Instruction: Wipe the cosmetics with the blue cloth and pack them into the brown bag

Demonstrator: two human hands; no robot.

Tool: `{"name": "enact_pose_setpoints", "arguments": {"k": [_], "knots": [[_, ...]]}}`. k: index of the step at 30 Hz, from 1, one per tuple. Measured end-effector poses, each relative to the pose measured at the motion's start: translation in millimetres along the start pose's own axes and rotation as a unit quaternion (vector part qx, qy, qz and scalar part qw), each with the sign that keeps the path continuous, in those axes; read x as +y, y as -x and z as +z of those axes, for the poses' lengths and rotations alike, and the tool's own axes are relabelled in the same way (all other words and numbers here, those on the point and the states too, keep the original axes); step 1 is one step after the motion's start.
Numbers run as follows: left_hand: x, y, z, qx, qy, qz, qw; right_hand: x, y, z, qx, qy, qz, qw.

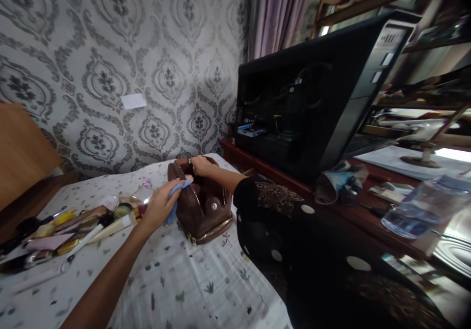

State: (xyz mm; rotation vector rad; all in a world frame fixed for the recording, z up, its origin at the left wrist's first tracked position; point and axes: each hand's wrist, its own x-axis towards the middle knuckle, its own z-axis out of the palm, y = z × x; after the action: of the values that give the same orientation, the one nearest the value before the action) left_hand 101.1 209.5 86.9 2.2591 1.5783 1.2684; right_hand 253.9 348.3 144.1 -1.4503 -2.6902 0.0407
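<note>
A brown leather handbag (204, 206) stands on a bed covered by a white leaf-print sheet (191, 280). My left hand (160, 204) is closed on a blue cloth (174, 202) and presses it against the bag's left side. My right hand (200, 164) reaches from a black dotted sleeve (265, 211) and grips the top of the bag near its handle, fingers curled.
A heap of cosmetics and small items (69, 231) lies on the sheet at the left. A dark wooden desk (353, 211) at the right carries an open black computer case (312, 98), a rag (342, 181) and a water bottle (423, 208). Patterned wallpaper stands behind.
</note>
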Motion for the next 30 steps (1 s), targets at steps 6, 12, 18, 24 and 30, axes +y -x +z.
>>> {"name": "enact_pose_setpoints", "arguments": {"k": [6, 12, 18, 24, 30], "knots": [[0, 0, -2.9, -0.009, 0.003, 0.006, 1.0, -6, 10, -5, 0.009, 0.023, -0.002, 1.0], [0, -1, -3.0, -0.014, 0.006, 0.018, 1.0, -11, 14, -13, 0.006, 0.029, -0.001, 1.0], [2, 2, -4.5, -0.008, 0.001, 0.01, 1.0, -17, 29, -38, 0.037, 0.029, -0.01, 0.999], [4, 9, -7.5, 0.011, -0.001, 0.002, 1.0, -27, 83, -36, 0.126, 0.0, -0.038, 0.991], [2, 33, -19.4, 0.019, -0.017, -0.02, 0.999, -45, 153, 19, 0.187, -0.138, -0.213, 0.949]]}}
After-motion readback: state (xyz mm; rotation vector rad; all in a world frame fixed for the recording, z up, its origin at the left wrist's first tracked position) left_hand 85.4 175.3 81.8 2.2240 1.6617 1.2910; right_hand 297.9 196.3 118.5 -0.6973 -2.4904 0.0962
